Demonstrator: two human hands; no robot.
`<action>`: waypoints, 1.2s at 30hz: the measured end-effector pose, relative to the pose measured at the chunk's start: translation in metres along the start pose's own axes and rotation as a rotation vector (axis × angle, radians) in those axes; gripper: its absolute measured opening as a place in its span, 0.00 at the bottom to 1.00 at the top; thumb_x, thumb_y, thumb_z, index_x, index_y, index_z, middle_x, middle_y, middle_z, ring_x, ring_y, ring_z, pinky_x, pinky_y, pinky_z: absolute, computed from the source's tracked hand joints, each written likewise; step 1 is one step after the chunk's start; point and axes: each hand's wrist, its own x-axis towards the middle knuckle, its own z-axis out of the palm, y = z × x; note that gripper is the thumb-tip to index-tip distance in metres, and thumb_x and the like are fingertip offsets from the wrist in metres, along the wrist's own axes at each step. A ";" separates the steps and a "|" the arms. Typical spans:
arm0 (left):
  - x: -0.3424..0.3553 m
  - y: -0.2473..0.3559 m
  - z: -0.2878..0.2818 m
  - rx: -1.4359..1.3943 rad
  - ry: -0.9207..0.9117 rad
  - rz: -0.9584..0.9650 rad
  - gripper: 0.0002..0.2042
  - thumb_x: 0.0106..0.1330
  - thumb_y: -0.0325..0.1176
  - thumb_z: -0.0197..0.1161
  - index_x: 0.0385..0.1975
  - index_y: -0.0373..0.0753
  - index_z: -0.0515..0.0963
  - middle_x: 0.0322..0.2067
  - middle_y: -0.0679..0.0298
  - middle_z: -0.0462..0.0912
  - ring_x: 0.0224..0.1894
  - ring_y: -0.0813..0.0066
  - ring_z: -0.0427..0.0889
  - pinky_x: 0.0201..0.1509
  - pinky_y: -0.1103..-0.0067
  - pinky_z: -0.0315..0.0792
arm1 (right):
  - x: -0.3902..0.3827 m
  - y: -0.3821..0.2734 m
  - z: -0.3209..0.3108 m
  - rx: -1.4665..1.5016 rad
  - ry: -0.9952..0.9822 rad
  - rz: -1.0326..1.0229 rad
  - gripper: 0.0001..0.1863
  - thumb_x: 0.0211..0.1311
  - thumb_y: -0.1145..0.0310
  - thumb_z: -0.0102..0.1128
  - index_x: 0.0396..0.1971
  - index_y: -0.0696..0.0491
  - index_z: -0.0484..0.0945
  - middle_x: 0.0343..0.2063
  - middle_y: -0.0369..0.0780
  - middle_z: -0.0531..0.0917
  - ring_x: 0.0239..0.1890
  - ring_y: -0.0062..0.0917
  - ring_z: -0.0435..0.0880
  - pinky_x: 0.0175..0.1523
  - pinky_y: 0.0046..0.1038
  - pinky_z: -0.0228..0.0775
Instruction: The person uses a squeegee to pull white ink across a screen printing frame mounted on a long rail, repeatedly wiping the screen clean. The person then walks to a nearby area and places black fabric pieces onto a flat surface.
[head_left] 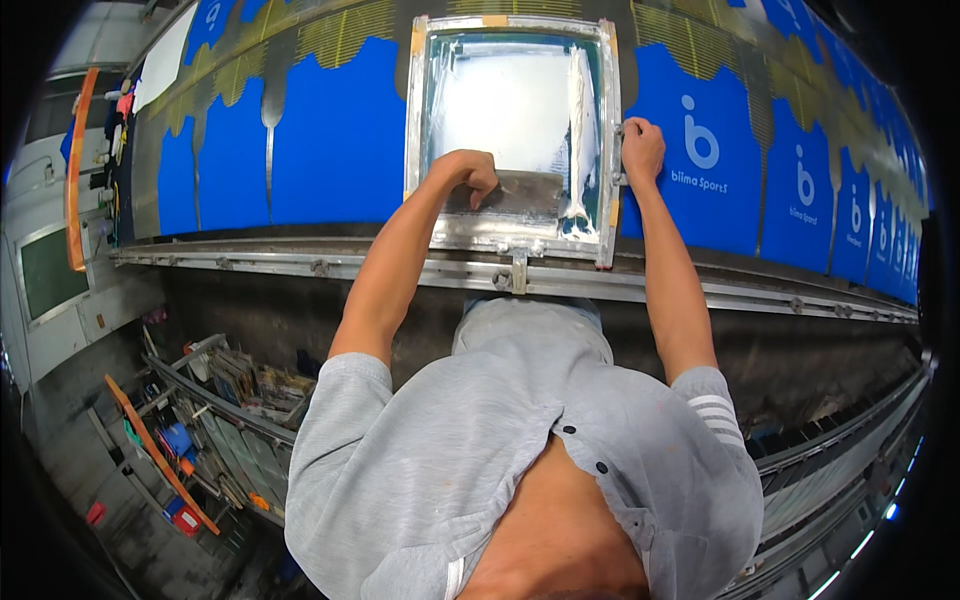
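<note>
Gripping a dark, flat scraper (530,195), the left hand (468,176) is bent over its left part, inside a metal frame (608,160) at the upper middle of the picture. The right hand (643,150) is curled up at the frame's right side, with its fingertips at the rim; I cannot tell if they pinch it or just rest there. Maybe that hand is there to stop the frame from sliding while the other one works. The scraper lies the long way from left to right, low in the frame, and the hand seems to hold it from above so that it can press down. White paint (500,100) is spread over the middle, and a thick white line (577,120) runs down near the right side, maybe set there so that the scraper can reach it. The frame sits on a long counter (269,110), and a small clamp (519,270) at its bottom meets the metal rail (420,275), which likely helps it sit straight. Above the scraper there is lots of open room inside the frame. Below it the bottom bar is near, and on its right the thick line is just beside its end. Outside, blue cloth (340,140) lies close on the left, and a blue piece with a white mark (690,100) lies close on the right.
</note>
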 end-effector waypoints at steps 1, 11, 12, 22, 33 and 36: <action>0.007 -0.002 -0.010 0.024 -0.017 0.055 0.18 0.37 0.23 0.70 0.33 0.28 0.83 0.36 0.42 0.83 0.38 0.47 0.83 0.39 0.63 0.75 | -0.002 -0.005 -0.003 -0.085 0.091 -0.107 0.14 0.60 0.57 0.57 0.38 0.49 0.85 0.42 0.44 0.82 0.47 0.43 0.79 0.51 0.39 0.69; 0.004 0.004 -0.138 0.152 0.819 0.258 0.14 0.47 0.33 0.61 0.34 0.44 0.85 0.32 0.51 0.85 0.36 0.51 0.84 0.41 0.64 0.78 | 0.068 -0.169 0.013 -0.445 -0.719 -0.674 0.12 0.46 0.71 0.57 0.32 0.51 0.84 0.29 0.48 0.85 0.35 0.44 0.84 0.43 0.42 0.76; 0.013 0.000 -0.158 0.142 0.841 0.232 0.14 0.46 0.33 0.61 0.35 0.45 0.85 0.31 0.51 0.85 0.36 0.51 0.84 0.41 0.64 0.78 | 0.090 -0.170 0.027 -0.409 -0.670 -0.683 0.11 0.46 0.71 0.56 0.31 0.52 0.84 0.28 0.50 0.84 0.34 0.46 0.84 0.43 0.43 0.76; 0.027 -0.028 -0.127 0.128 1.044 0.268 0.11 0.45 0.29 0.60 0.29 0.46 0.86 0.25 0.56 0.84 0.28 0.53 0.83 0.33 0.65 0.77 | 0.066 -0.145 0.050 -0.268 -0.381 -0.905 0.09 0.47 0.78 0.53 0.29 0.53 0.80 0.31 0.42 0.80 0.39 0.38 0.80 0.61 0.45 0.62; -0.050 -0.009 0.086 -0.030 1.134 0.363 0.09 0.43 0.25 0.61 0.26 0.39 0.81 0.28 0.60 0.82 0.32 0.60 0.83 0.32 0.68 0.76 | -0.129 -0.091 -0.034 -0.214 -0.454 -0.851 0.07 0.40 0.80 0.60 0.22 0.53 0.75 0.25 0.38 0.73 0.35 0.33 0.77 0.64 0.46 0.61; -0.061 -0.001 0.102 -0.037 1.130 0.358 0.10 0.41 0.24 0.63 0.27 0.36 0.81 0.29 0.60 0.82 0.35 0.61 0.83 0.37 0.71 0.77 | -0.150 -0.077 -0.041 -0.305 -0.459 -0.853 0.08 0.43 0.74 0.65 0.27 0.53 0.79 0.28 0.38 0.75 0.38 0.32 0.77 0.65 0.46 0.60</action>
